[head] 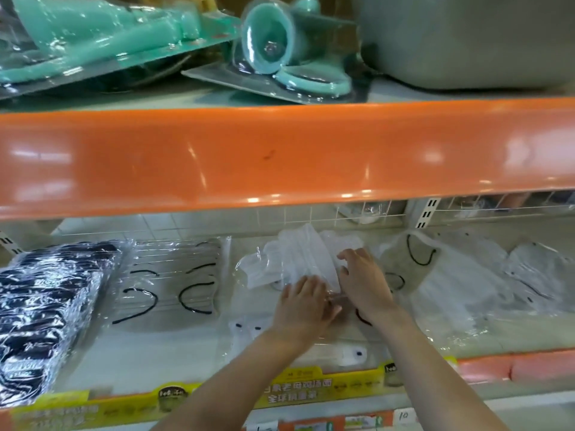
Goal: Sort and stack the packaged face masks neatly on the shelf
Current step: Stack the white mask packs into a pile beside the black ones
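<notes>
Upper shelf: teal plastic items in blister packs [93, 35], grey tub [466, 42] at right. Orange shelf edge [280, 157] below them.

The orange shelf edge [280, 157] overhangs the lower shelf [174, 346], leaving a low slot to reach through. Both hands, left hand [303, 303] and right hand [365, 283], fill the middle of that slot, on a white mask pack [298, 259]. To the left, the clear packs with black loops [174, 281] and the dark mask stack [46, 312] crowd the shelf. To the right lie loose clear packs [466, 275]. A wire grid [357, 213] closes the far side. Bare shelf shows near the front, left of the forearms.
</notes>
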Demonstrator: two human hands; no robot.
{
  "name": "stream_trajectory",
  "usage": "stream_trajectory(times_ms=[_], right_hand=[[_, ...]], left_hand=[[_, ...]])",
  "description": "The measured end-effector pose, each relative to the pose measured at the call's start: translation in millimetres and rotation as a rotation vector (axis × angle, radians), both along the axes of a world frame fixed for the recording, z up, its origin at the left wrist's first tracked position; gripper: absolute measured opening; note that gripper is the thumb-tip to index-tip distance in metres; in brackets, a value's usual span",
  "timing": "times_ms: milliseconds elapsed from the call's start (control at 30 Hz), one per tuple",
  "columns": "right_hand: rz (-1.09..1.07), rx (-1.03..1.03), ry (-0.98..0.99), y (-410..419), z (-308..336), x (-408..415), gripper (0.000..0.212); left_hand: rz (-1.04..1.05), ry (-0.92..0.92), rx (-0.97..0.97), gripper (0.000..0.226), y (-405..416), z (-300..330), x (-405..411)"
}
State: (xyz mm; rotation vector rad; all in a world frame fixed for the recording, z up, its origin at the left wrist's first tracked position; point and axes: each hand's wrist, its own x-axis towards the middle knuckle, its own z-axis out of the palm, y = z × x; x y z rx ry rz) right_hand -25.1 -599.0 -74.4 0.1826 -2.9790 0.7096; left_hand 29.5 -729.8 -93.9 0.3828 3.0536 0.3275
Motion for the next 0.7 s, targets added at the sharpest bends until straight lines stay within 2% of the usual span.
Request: stream_trajectory(times_ms=[33,133,300,367,533,633,700], right_hand=[[0.015,-0.003,-0.019,4,-1,4,0.031],[0.084,0.024,-0.133,14,2,23,0.037],[0.274,0.246,-0.323,31,0,53,0.089],[0.301,0.254,-0.304,37,-3,57,0.096],[0.299,0.261,-0.245,44,-6,59,0.095],[0.274,0.266,-0.157,44,-6,62,0.076],[0.275,0.251,-0.102,44,-6,64,0.061]], left_hand=[[0.010,0.019,0.003,0.078,-2,-2,-3],[0.013,0.047,-0.006,0.050,-6,-9,-15],[-0.001,0.115,0.049,0.033,-10,-9,-22],[-0.007,0.189,0.085,0.028,-12,-8,-19],[-0.094,0.182,0.161,0.034,-25,-4,-10],[-0.138,0.230,0.195,0.026,-38,-8,-8],[-0.104,0.208,0.193,0.031,-47,-3,-11]])
